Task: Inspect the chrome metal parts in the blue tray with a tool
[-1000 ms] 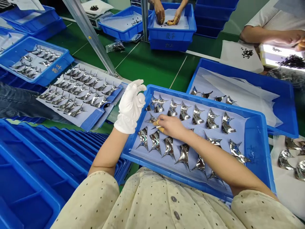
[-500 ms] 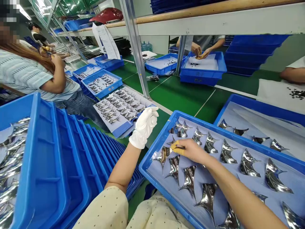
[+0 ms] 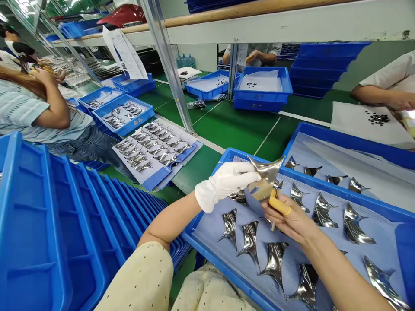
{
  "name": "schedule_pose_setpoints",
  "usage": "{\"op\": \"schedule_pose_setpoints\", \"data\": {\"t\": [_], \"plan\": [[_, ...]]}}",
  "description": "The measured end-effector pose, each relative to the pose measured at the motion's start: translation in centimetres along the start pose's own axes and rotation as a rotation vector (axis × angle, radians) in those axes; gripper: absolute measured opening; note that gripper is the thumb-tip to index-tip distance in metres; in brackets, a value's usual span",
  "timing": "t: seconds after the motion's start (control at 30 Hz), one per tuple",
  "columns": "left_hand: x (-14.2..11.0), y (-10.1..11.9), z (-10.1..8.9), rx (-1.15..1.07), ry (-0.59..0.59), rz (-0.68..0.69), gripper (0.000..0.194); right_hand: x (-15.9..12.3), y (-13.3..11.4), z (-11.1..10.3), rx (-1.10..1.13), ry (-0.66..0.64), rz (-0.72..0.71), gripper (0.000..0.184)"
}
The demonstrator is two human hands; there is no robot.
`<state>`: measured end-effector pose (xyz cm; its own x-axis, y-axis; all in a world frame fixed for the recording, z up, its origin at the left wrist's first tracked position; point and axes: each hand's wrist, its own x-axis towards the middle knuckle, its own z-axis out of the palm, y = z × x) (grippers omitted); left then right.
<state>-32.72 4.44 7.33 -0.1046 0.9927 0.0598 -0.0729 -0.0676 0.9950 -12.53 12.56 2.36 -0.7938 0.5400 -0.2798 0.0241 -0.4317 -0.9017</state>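
Note:
My left hand (image 3: 228, 181), in a white glove, grips a shiny, curved metal piece (image 3: 266, 175) with pointed corners, held up over a blue tray (image 3: 207, 255). Just below the piece is my right hand (image 3: 287, 214), with yellow covers on its fingertips, closed close against the lower edge of the metal. A thin stick-like tool (image 3: 272, 225) pokes out under those fingers; most of it is hidden. On the tray's pale liner, similar metal pieces (image 3: 275, 263) lie in rows.
Stacked blue trays (image 3: 42, 216) rise at my left. Ahead left, a sheet (image 3: 155, 172) carries rows of metal pieces. Another blue tray (image 3: 343, 151) adjoins mine on the far side. A metal post (image 3: 168, 65) supports the shelf (image 3: 292, 26). Co-workers sit at left and across the bench.
One metal piece has been lifted from the tray's left end. My left hand has moved right and now grips it. The right hand has turned upward beside it. The view has shifted right.

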Motion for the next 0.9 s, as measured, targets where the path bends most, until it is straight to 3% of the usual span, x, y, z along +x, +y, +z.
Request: {"op": "schedule_pose_setpoints", "data": {"t": [0.13,0.23,0.37,0.5,0.77,0.9], "plan": [[0.4,-1.3,0.7,0.190,0.126,0.183,0.023,-0.3,0.0,-0.8,-0.275,0.354,-0.285,0.042],[0.3,-2.4,1.0,0.323,0.121,0.249,0.020,-0.5,-0.3,-0.8,-0.447,0.459,-0.406,0.033],[-0.2,-3.1,1.5,0.358,0.072,0.299,0.013,-0.2,-0.4,-0.2,-0.499,0.459,-0.495,0.025],[-0.4,-4.1,1.6,0.390,0.105,0.355,0.015,0.7,0.2,-0.2,-0.483,0.413,-0.527,0.027],[-0.2,-5.2,1.5,0.363,0.199,0.308,0.015,0.7,0.6,-0.6,-0.495,0.414,-0.522,0.031],[0.1,-4.6,1.5,0.255,0.165,0.279,0.008,0.8,1.2,-0.8,-0.462,0.438,-0.523,0.030]]}}
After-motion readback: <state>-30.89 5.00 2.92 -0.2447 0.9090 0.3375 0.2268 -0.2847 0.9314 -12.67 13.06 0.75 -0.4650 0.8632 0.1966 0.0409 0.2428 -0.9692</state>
